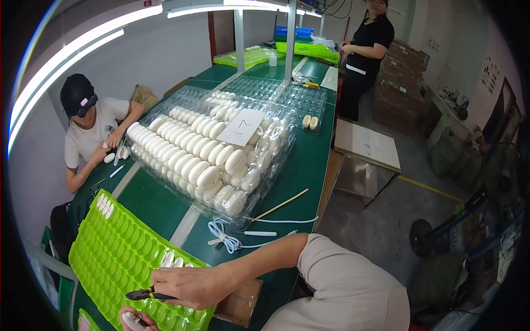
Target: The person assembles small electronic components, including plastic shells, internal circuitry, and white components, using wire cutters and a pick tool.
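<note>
My right hand [193, 284] is closed around pliers [141, 294] with black and yellow handles, their dark jaws pointing left. Just below, at the bottom edge, my left hand [148, 319] grips a white oval piece [132, 321]; part of that hand is cut off by the frame. The plier jaws are above the piece and look apart from it. Both hands are over the near end of a bright green tray [113, 251] with rows of oval pockets. A few shiny oval parts [170, 259] sit in it beside my right wrist, and several more at its far corner.
Stacked clear plastic trays [259, 190] of white oval pieces [187, 160] stand mid-table under a paper card [242, 127]. A coiled cable [224, 238], a wooden stick [281, 204] and a cardboard box [240, 303] are near my arm. One person works at left; another stands at the back.
</note>
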Available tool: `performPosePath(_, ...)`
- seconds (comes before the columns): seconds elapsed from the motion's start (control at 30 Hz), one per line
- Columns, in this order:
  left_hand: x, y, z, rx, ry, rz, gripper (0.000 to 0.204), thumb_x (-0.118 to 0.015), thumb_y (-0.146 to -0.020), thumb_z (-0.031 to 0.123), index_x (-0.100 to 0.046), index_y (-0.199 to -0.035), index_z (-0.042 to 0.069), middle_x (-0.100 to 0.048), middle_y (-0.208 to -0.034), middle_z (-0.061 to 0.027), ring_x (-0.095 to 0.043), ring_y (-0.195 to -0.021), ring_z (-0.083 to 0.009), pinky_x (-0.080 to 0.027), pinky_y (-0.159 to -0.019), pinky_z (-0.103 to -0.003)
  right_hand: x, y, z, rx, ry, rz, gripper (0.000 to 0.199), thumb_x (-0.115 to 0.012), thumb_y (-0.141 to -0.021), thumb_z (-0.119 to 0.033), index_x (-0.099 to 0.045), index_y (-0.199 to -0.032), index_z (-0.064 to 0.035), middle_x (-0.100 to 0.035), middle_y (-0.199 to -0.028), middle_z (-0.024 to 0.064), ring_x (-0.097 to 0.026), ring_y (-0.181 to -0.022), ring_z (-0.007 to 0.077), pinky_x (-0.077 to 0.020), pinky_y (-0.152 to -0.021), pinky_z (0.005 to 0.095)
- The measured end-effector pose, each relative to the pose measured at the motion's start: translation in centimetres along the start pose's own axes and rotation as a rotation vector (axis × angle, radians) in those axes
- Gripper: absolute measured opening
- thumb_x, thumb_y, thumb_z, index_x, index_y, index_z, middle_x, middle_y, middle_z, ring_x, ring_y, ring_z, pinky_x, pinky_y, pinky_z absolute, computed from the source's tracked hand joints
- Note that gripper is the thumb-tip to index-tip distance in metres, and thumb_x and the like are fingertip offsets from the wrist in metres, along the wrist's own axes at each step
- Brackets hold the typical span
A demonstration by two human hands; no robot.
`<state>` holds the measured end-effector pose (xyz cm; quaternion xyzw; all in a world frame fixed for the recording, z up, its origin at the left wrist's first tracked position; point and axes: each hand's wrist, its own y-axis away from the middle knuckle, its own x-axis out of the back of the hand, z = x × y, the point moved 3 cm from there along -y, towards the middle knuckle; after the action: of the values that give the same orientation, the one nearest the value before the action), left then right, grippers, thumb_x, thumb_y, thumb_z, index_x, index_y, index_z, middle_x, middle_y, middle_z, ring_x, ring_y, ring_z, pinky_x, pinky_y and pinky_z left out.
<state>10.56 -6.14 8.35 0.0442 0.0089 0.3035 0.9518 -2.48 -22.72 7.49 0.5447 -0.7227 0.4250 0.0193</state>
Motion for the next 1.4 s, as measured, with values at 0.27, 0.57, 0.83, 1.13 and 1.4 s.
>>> performPosePath(0.27, -0.6, 0.3, 0.2, 0.027, 0.034, 0.054, 0.038, -0.052, -0.075, -0.008, -0.046, -0.11, 0.004, -0.052, -0.086, -0.005, -0.045, -0.064, -0.0085, -0.036, -0.052, -0.017, -0.5, 0.6, 0.1, -0.007, -0.027, -0.098, 0.014, -0.056, -0.08, -0.007, -0.047, -0.085, 0.0029, -0.042, -0.093, 0.0172, -0.046, -0.086, 0.0322, -0.0401, -0.071, 0.0389)
performPosePath(0.57, -1.4, -1.5, -0.5, 0.032, 0.128, 0.092, 0.052, -0.074, -0.053, -0.004, -0.046, -0.096, 0.008, -0.052, -0.074, -0.0019, -0.05, -0.066, -0.0094, -0.042, -0.057, -0.021, 0.7, 0.0, -0.5, -0.159, 0.129, -0.348, 0.029, -0.057, -0.072, 0.0, -0.052, -0.1, 0.0021, -0.047, -0.114, 0.0198, -0.045, -0.108, 0.0357, -0.0349, -0.092, 0.0404)
performPosePath(0.83, -0.6, -2.1, -1.3, -0.071, 0.099, 0.011, 0.05, -0.077, -0.061, -0.002, -0.047, -0.101, 0.008, -0.054, -0.081, -0.0013, -0.051, -0.069, -0.0067, -0.042, -0.06, -0.019, -0.4, -0.7, -0.9, -0.206, 0.263, -0.31, 0.023, -0.063, -0.072, -0.001, -0.055, -0.093, 0.0042, -0.05, -0.104, 0.0188, -0.05, -0.092, 0.0365, -0.0409, -0.078, 0.04)
performPosePath(1.13, -1.1, -1.5, -1.9, -0.071, -0.016, -0.029, 0.047, -0.077, -0.068, 0.008, -0.047, -0.104, 0.008, -0.051, -0.09, -0.0006, -0.05, -0.076, -0.0069, -0.042, -0.065, -0.019, -1.4, -0.2, -1.2, -0.158, 0.269, -0.241, 0.026, -0.07, -0.07, -0.008, -0.056, -0.089, 0.0038, -0.052, -0.096, 0.017, -0.052, -0.086, 0.0347, -0.0432, -0.074, 0.039)
performPosePath(1.4, -1.5, -1.4, -1.8, -0.129, -0.168, -0.075, 0.042, -0.068, -0.079, 0.012, -0.041, -0.11, 0.008, -0.048, -0.093, -0.0013, -0.047, -0.082, -0.0077, -0.04, -0.07, -0.021, -1.5, -0.2, -1.2, -0.116, 0.306, -0.204, 0.025, -0.07, -0.069, -0.01, -0.056, -0.086, 0.0022, -0.051, -0.09, 0.0145, -0.052, -0.08, 0.0315, -0.0426, -0.068, 0.038)
